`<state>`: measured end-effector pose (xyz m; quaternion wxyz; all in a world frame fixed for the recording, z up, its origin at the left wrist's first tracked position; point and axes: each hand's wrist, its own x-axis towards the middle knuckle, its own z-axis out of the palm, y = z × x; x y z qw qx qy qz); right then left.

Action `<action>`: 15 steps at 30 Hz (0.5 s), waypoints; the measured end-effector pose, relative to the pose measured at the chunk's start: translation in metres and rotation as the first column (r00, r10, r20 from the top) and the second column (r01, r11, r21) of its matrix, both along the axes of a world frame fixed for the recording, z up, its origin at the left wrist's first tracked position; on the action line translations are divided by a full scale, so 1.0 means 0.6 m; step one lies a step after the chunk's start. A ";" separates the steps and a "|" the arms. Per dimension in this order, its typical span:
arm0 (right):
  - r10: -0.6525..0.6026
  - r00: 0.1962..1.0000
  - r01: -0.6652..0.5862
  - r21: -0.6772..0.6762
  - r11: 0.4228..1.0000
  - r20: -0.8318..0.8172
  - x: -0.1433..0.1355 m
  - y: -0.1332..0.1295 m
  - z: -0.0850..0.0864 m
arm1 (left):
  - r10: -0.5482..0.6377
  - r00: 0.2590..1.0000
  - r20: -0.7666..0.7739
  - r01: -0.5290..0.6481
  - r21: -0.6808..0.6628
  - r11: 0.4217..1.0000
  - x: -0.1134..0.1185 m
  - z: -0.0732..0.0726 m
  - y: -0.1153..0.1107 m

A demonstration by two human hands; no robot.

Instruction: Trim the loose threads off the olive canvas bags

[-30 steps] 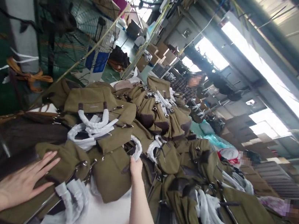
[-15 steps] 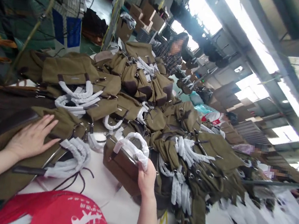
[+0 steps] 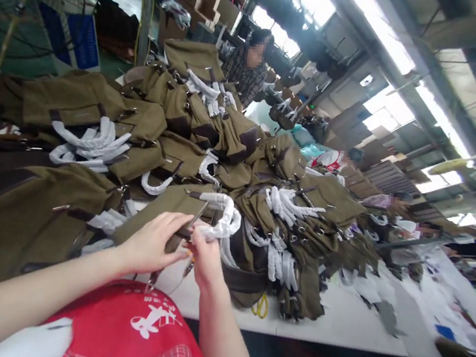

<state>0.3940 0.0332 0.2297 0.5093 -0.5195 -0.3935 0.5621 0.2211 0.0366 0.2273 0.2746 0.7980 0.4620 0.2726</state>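
We are observing both hands meeting at the lower centre of the frame, over the near edge of an olive-green canvas bag (image 3: 172, 207) with dark brown trim, which is lying on the white worktable (image 3: 346, 321) directly in front of us. The left hand (image 3: 151, 246) is closing its fingers round a small dark metal fitting at the bag's edge; the exact part is too small to tell. The right hand (image 3: 204, 256) is pinching the lower end of the bag's white paper-wrapped carry handle (image 3: 221, 217), thumb and forefinger clenched on it, with the handle arching up and away from the fingers.

In our judgement, the work in hand is a close check or adjustment of the handle's attachment. To do it well, we are advising that the left hand be keeping the fitting steady while the right is holding the wrapped handle lightly, so the paper is not tearing or sliding off. The bag should be staying flat on the table rather than hanging from the handle.

Surroundings: a large heap of identical olive canvas bags (image 3: 209, 133) with white-wrapped handles is filling the middle of the frame. A red printed apron (image 3: 141, 330) is showing at the bottom. A person in a checked shirt (image 3: 246, 70) is standing at the upper centre, well apart from our hands.
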 end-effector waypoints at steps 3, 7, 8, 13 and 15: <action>0.151 0.979 -0.154 0.018 0.988 0.137 -0.024 -0.019 -0.009 | -0.104 0.994 -0.047 0.097 -0.129 0.987 -0.007 -0.009 0.018; 0.149 0.954 -0.142 -0.045 0.989 0.259 -0.014 -0.027 -0.038 | -0.184 0.953 0.241 0.271 -0.401 0.875 -0.037 -0.045 0.018; 0.155 0.964 -0.145 -0.060 0.988 0.218 -0.008 -0.030 -0.046 | -0.107 0.935 0.337 0.273 -0.496 0.824 -0.040 -0.059 0.014; 0.228 0.956 -0.216 -0.080 0.973 0.185 0.023 -0.042 -0.062 | 0.349 0.806 0.478 0.162 -0.745 0.648 -0.033 -0.129 0.007; 0.359 0.908 -0.314 -0.215 0.925 0.216 0.032 -0.043 -0.053 | 0.473 0.741 0.476 0.092 -0.771 0.630 -0.029 -0.148 0.011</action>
